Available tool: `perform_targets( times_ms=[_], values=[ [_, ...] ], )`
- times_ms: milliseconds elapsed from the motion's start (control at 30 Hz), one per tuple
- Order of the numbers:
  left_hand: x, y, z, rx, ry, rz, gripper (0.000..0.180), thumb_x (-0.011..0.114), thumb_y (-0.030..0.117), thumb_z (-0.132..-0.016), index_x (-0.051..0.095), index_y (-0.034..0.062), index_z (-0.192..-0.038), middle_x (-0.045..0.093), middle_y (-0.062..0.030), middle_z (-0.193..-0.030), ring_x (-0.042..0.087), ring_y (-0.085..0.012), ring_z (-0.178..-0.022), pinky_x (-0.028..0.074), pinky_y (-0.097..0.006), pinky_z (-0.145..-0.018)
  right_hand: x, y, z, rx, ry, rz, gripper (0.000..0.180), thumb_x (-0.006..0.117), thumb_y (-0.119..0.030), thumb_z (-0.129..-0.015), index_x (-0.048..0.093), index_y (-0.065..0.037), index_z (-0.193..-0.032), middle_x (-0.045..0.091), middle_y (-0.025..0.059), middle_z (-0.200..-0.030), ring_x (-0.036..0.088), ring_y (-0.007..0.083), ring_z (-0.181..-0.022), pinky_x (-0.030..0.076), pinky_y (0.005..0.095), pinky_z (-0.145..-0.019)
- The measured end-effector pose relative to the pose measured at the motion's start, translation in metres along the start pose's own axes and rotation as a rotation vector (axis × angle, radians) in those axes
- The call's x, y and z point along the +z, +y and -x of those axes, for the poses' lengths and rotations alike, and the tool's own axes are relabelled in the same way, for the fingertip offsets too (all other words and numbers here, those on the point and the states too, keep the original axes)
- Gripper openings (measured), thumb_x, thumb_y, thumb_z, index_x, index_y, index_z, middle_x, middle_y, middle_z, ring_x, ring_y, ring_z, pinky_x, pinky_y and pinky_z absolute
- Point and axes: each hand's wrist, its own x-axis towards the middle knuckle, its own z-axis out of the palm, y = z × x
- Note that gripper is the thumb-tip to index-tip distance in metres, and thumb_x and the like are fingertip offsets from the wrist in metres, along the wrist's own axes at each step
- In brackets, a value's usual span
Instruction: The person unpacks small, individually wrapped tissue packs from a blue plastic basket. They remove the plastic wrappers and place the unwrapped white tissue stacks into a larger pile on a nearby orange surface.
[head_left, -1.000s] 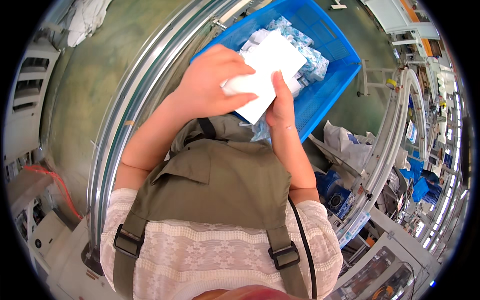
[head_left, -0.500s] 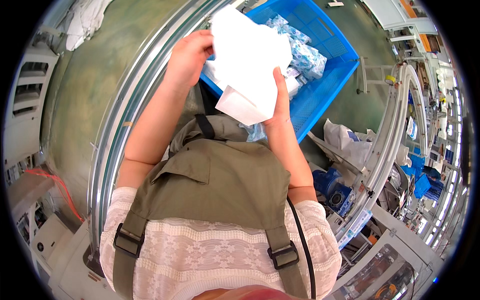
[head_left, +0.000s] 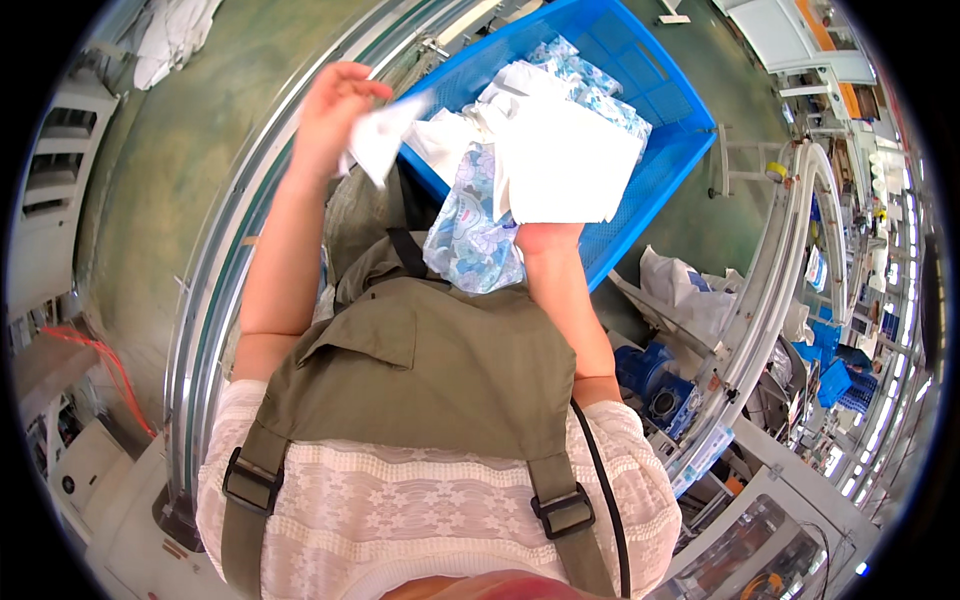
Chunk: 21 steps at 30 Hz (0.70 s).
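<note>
- While the left hand (head_left: 335, 105) is raised above the curved metal rail, its fingers are pinched together on a corner of a thin white sheet of cloth (head_left: 385, 140), which hangs off to the right of the hand.
- Lower and to the right, the right hand (head_left: 545, 238) is mostly hidden under a folded white rectangular cloth piece (head_left: 575, 165); it carries this piece from beneath, but how its fingers stand cannot be told.
- Hanging beside that hand, a crumpled cloth with a blue and lilac flower print (head_left: 470, 230) droops over the top of the olive-green apron bib (head_left: 430, 350); whether the right hand grips it too cannot be told.
- Both held pieces hover over the near edge of a large blue plastic mesh crate (head_left: 670, 130), which holds more white and flower-printed cloth pieces (head_left: 585, 75) heaped at its middle.
- On the left, the curved silver metal conveyor rail (head_left: 215, 290) runs past the left forearm, with green floor (head_left: 170, 160) beyond it.
- At the right, a second curved white rail (head_left: 790, 260) bends past a crumpled white plastic bag (head_left: 685, 290) and blue machine parts (head_left: 655, 375).
- A pale pile of white cloth (head_left: 175, 35) lies on the floor at the upper left.
</note>
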Motion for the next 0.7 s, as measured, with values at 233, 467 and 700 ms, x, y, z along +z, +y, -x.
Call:
perform_targets(
  times_ms=[233,467,700],
  values=[
    [0.056,-0.02,0.043,0.276,-0.35,-0.301,0.034,0.062,0.023,-0.093,0.063,-0.0026,-0.115,0.065,-0.0084,-0.105,0.057,-0.0099,-0.083,0.046,-0.025,-0.074,0.0,0.006,-0.003,-0.069,-0.021,0.159,0.051,0.04,-0.045,-0.098,0.046,-0.011,-0.134,0.056,0.0061,-0.13,0.054,0.0236,-0.119,0.046,0.0395,-0.099],
    [0.088,-0.02,0.064,-0.118,-0.456,0.283,0.073,0.069,0.044,-0.085,0.046,-0.0071,-0.131,0.057,-0.01,-0.125,0.055,-0.0176,-0.114,0.043,-0.03,-0.094,0.006,0.006,-0.004,-0.092,0.13,0.199,0.062,0.036,-0.058,-0.096,0.046,-0.01,-0.134,0.057,0.0049,-0.129,0.053,0.0223,-0.119,0.04,0.0368,-0.1],
    [0.081,-0.01,0.063,-0.205,-0.488,0.268,0.08,0.065,0.051,-0.086,0.041,-0.0061,-0.136,0.055,-0.011,-0.128,0.053,-0.0192,-0.118,0.041,-0.034,-0.1,0.005,0.011,-0.005,-0.127,0.175,0.245,0.06,0.037,-0.054,-0.097,0.044,-0.008,-0.136,0.055,0.008,-0.131,0.053,0.0239,-0.118,0.041,0.0369,-0.099]
  ],
)
